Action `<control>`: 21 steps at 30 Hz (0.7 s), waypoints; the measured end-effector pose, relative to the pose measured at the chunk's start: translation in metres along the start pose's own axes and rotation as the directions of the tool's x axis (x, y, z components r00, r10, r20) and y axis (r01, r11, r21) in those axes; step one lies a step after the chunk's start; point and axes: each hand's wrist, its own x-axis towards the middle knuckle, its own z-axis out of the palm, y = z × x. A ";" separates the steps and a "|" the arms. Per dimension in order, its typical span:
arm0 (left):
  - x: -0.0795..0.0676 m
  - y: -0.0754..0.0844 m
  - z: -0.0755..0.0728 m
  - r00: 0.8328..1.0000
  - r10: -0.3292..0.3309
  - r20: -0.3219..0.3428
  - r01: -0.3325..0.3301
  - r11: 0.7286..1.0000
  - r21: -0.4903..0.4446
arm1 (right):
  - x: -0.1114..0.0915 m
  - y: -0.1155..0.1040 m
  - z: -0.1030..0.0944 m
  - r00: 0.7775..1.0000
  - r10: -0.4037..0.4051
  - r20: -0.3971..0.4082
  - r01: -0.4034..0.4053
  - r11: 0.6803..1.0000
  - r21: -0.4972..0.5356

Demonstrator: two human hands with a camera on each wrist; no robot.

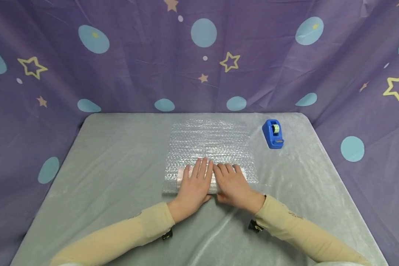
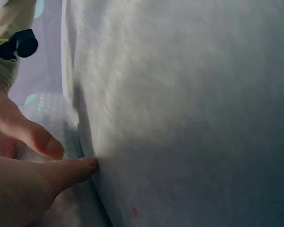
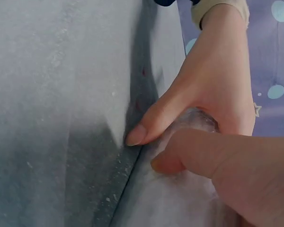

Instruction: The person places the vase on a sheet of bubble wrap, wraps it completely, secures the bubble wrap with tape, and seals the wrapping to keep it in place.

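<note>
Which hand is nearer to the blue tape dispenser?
Right. The right hand is on the bubble wrap, left of the blue tape dispenser and closer to the person; the left hand is farther left.

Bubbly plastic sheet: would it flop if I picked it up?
Probably floppy, because the bubbly plastic sheet looks thin. It's likely light too: the grey table shows through it. Its shiny surface might feel a bit slippery.
</note>
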 end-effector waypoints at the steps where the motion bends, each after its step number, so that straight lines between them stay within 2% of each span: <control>1: 0.001 0.000 0.001 1.000 0.001 -0.017 0.000 1.000 0.002 | 0.000 0.001 0.000 1.000 -0.003 0.002 0.003 1.000 0.008; 7: 0.006 -0.003 0.005 0.995 0.012 -0.103 -0.014 1.000 -0.016 | 0.000 0.005 -0.001 1.000 -0.018 0.024 0.017 0.999 0.042; 15: 0.009 -0.005 0.002 0.998 0.010 -0.065 -0.013 0.999 -0.049 | 0.000 0.006 -0.007 0.997 -0.032 0.073 0.029 0.999 0.036; 18: 0.010 -0.007 0.001 0.998 0.013 -0.055 -0.016 0.998 -0.056 | -0.001 0.004 -0.009 0.998 -0.026 0.050 0.026 1.000 -0.001; 21: 0.011 -0.008 -0.001 0.999 0.010 -0.045 -0.013 0.998 -0.068 | -0.005 -0.003 -0.011 1.000 -0.003 -0.008 0.002 0.998 -0.067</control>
